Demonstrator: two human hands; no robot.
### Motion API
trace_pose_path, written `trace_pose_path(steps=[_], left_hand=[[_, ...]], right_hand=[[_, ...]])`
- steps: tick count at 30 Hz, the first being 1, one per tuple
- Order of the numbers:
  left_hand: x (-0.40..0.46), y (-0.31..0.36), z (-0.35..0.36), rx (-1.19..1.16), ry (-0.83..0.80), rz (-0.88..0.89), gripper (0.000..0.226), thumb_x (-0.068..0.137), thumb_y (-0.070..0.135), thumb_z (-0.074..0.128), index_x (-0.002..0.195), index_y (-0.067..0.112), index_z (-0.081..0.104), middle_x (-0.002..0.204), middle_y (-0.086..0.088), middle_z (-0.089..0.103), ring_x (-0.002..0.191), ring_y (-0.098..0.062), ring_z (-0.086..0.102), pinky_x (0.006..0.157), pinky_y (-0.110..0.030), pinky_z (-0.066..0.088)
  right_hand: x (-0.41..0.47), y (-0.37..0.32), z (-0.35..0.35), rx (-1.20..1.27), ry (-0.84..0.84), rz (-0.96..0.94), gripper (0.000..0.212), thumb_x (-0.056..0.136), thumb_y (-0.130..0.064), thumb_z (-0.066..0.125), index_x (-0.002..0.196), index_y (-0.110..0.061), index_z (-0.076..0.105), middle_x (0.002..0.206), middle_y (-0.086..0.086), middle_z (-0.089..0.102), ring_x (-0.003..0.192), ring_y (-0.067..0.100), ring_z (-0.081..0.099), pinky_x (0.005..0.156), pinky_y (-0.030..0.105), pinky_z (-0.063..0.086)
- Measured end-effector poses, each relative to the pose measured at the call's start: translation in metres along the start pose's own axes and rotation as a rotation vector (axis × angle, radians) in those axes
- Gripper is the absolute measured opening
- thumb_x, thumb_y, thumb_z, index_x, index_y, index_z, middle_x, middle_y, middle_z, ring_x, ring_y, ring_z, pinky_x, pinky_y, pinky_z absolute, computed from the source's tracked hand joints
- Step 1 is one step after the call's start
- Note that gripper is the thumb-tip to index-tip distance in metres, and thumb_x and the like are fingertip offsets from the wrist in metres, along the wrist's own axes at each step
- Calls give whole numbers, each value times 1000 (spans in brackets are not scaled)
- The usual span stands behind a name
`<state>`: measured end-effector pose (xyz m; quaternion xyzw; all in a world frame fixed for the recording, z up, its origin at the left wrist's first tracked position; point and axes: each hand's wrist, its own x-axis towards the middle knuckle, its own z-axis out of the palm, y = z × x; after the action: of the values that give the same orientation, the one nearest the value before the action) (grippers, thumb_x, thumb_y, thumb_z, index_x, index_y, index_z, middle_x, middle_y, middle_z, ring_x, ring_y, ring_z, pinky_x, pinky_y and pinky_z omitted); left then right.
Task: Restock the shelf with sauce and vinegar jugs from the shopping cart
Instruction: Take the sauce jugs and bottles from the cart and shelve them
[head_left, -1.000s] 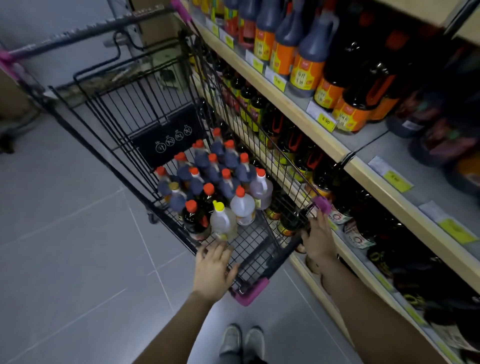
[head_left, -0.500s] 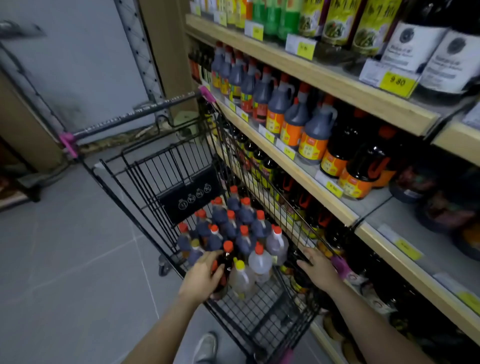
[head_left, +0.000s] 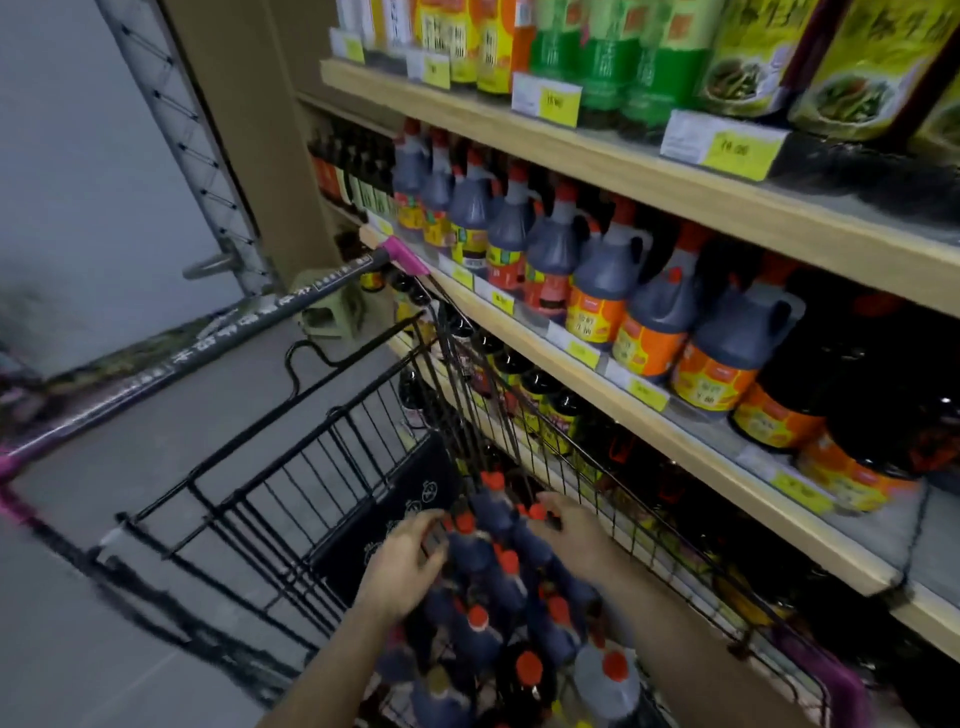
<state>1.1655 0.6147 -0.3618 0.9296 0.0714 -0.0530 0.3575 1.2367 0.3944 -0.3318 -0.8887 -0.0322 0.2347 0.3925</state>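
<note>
Red-capped jugs upright, caps upward, in cart.

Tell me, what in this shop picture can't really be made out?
- Head view: whether the left hand and right hand already grip a jug; motion blur and the packed jugs hide the fingers.
- Price tags: too blurred to read.
- Cart floor: covered by jugs.
- Lowest shelf stock: dark, behind the cart's wire side.
- Cart's near end: cut off by the bottom edge.
</note>
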Motion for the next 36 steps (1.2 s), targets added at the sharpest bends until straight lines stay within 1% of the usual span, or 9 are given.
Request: trace_pose_path(steps=[4,10,12,16,20,24,27,29,36], left_hand=[[41,-31,22,-51,-54,8,43,93,30,50,135,24,43,134,5,48,121,-12,49,97,-25,43],[83,-71,73,-98,-110,22,41,91,23,56,131,21,49,126,13,47,116,1,43,89,-6,31],[89,-82,85,-82,-113,33,41,91,26,58,131,22,50,126,9,51,119,-5,46,91,-10,32],[97,-89,89,-94,-78,32,39,87,29,62,125,22,56,121,5,58,114,-9,50,92,-13,35],[100,-88,85,-111,-84,46,47,80,34,70,124,22,56,112,13,53,103,-1,48,84,-4,31],[98,-84,75,-149,-103,24,54,76,34,75,125,21,55,111,16,51,103,2,49,79,8,28],[94,-75,63,-187,-93,-7,59,73,36,76,126,23,53,110,13,55,102,0,53,80,3,33],[92,-64,52,-218,-82,-26,65,72,35,78,129,22,51,112,13,55,104,0,52,85,-6,37],[83,-2,13,-337,-128,16,92,61,28,87,138,19,37,126,12,45,120,-3,42,99,-19,36]], right_hand=[[53,8,27,-35,4,50,47,91,-22,59,133,-6,47,135,13,53,124,26,51,104,33,40],[122,44,71,-377,55,60,41,94,-36,48,132,-20,49,123,8,62,113,26,58,85,32,47],[134,48,82,-532,97,60,36,94,-37,46,126,-22,53,114,7,66,107,25,61,81,33,48],[148,49,99,-659,170,176,24,93,-31,48,106,-18,64,106,6,69,111,25,55,96,39,37],[150,50,105,-734,246,184,25,92,-16,44,104,-23,63,101,3,70,110,23,56,104,40,28],[141,51,99,-588,327,38,29,98,-29,37,113,-23,60,100,5,70,107,24,59,105,37,27],[121,42,84,-377,342,-43,29,98,-31,40,117,-20,59,96,9,71,90,29,65,71,33,45],[108,31,70,-297,374,-137,29,97,-30,44,117,-16,61,91,10,72,83,29,67,62,34,47],[51,-43,-21,-32,408,-367,19,88,-17,58,91,-3,71,83,11,72,79,21,66,66,24,41]])
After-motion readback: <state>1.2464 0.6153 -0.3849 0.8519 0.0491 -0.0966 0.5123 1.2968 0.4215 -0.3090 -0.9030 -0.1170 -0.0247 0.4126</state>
